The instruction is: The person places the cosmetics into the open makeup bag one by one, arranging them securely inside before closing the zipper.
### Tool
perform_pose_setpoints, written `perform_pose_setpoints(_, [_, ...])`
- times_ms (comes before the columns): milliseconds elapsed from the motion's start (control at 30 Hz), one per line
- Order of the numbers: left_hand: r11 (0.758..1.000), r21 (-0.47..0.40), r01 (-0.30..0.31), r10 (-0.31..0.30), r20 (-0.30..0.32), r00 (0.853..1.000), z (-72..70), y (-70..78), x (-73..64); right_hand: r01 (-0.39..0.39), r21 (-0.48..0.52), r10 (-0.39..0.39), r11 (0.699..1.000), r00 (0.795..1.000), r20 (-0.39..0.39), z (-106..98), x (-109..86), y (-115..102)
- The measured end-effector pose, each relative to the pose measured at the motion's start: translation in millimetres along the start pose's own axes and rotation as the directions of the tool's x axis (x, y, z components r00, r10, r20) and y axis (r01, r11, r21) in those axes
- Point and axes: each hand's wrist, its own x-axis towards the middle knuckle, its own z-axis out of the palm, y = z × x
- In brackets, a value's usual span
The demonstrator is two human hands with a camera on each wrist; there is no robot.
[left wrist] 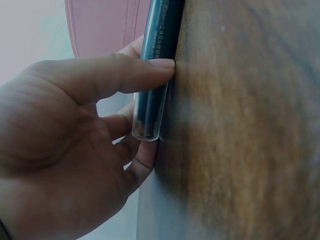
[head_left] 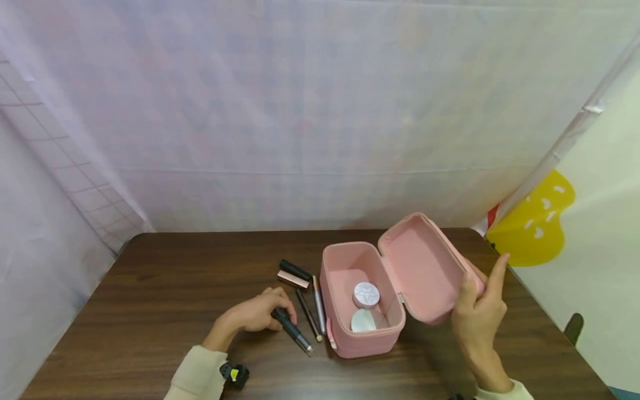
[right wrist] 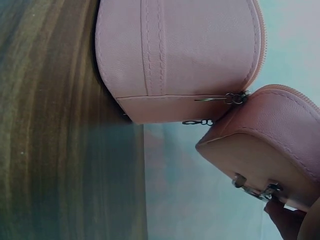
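Observation:
My left hand pinches a dark cosmetic pen with a clear end cap, low over the brown table. In the left wrist view, the thumb lies across the printed barrel of the pen and the other fingers curl behind it. A pink cosmetic case stands upright right of that hand. Inside it are a round tin with a star-patterned lid and a pale round compact. My right hand holds the case's hinged lid tilted out to the right, thumb over its rim.
Between left hand and case lie a thin black brush, a silvery brush, a black tube and a rose-gold bar-shaped item. A light curtain hangs behind the table. A yellow shape is at right.

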Motion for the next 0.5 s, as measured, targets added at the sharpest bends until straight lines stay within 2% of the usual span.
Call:
perform_pose_setpoints(200, [1.0,0.001,0.013,-0.013,-0.026,1.0,1.5,-1.2,-0.9,-0.037,-0.003,0.037,0.999,0.999,0.034,-1.9,-0.9,-3.6])
perform_pose_setpoints(367, [0.999,0.006,0.045,-0.045,-0.034,0.998,5.6,-3.1,-3.5,0.009,0.001,-0.009,1.0,0.996,0.09,-4.8,-2.8,-4.3])
perform_pose_setpoints(500, [0.999,-0.007,0.05,-0.051,-0.047,0.998,4.8,1.0,1.9,0.057,0.018,-0.059,0.998,0.987,0.151,-11.2,6.1,-7.1])
